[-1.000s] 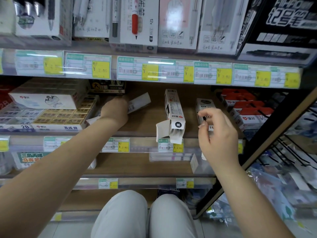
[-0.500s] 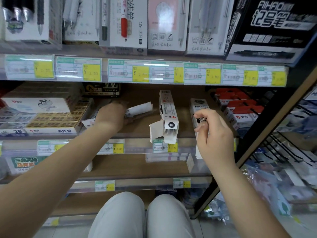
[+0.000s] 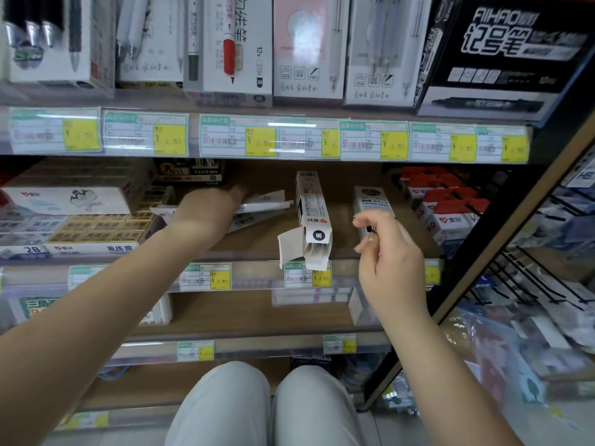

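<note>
My left hand [image 3: 206,210] reaches deep onto the middle shelf [image 3: 257,243] and grips a long white box [image 3: 267,204] that lies across the shelf, blurred; its fingers are hidden behind the hand. A white pen box [image 3: 314,217] lies lengthwise in the middle with its front flap [image 3: 289,249] hanging open over the shelf edge. My right hand [image 3: 389,262] hovers just right of it, pinching a small dark object [image 3: 370,228] between thumb and fingertips. Behind that hand lies another white box [image 3: 370,197].
Eraser boxes [image 3: 96,226] fill the shelf's left side, red-and-white boxes [image 3: 447,207] the right. Pen cartons [image 3: 231,43] stand on the shelf above, over a strip of price tags [image 3: 257,140]. A black rack upright [image 3: 483,252] slants at right. My knees [image 3: 267,403] are below.
My left hand has turned the long white box from angled upward to lying flatter and shifted it right. My right hand stays near the right box, still pinching.
</note>
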Demonstrator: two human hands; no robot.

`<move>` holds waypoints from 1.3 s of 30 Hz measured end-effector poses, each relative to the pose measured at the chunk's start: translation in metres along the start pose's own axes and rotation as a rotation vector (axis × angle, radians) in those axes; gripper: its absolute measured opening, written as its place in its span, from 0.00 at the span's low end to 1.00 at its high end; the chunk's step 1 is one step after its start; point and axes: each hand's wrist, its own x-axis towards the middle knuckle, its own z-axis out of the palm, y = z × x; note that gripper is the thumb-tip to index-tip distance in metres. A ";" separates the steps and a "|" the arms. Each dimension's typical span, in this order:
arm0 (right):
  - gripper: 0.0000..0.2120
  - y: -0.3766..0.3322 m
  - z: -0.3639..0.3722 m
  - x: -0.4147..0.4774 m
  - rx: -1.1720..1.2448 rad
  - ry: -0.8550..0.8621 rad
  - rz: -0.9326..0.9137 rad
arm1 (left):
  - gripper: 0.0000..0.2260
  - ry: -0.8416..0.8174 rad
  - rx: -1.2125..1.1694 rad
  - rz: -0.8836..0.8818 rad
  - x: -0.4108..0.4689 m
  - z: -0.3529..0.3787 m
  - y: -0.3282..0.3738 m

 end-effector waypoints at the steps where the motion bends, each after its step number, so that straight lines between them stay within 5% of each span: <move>1: 0.17 0.000 0.000 0.000 -0.002 -0.006 0.007 | 0.28 0.017 0.013 0.022 -0.002 -0.003 0.000; 8: 0.17 -0.003 -0.005 -0.001 0.110 -0.070 0.061 | 0.12 0.702 -0.062 0.482 -0.042 -0.020 0.001; 11: 0.21 -0.015 -0.015 0.008 0.464 -0.203 0.294 | 0.10 0.665 -0.104 0.643 -0.065 -0.033 0.010; 15: 0.28 -0.024 -0.031 0.017 1.069 -0.845 0.767 | 0.11 0.675 -0.094 0.809 -0.096 -0.055 0.031; 21: 0.20 -0.042 -0.018 -0.021 1.604 -1.281 0.850 | 0.16 0.655 -0.045 1.015 -0.115 -0.062 0.057; 23: 0.13 -0.049 -0.016 -0.033 1.612 -1.319 0.824 | 0.14 0.658 -0.014 1.026 -0.116 -0.057 0.061; 25: 0.03 -0.056 -0.018 -0.041 1.513 -1.232 0.881 | 0.13 0.648 0.000 1.003 -0.116 -0.049 0.066; 27: 0.10 -0.056 -0.020 -0.047 1.412 -1.111 0.915 | 0.14 0.654 0.003 0.938 -0.115 -0.042 0.071; 32: 0.11 -0.057 -0.024 -0.059 1.257 -0.846 0.910 | 0.18 0.641 -0.186 0.454 -0.121 -0.033 0.088; 36: 0.09 -0.050 -0.026 -0.064 1.123 -0.686 0.924 | 0.27 0.511 -0.723 0.106 -0.137 -0.019 0.093; 39: 0.09 -0.049 -0.025 -0.068 1.123 -0.631 0.919 | 0.21 0.208 -1.410 -0.142 -0.150 -0.016 0.110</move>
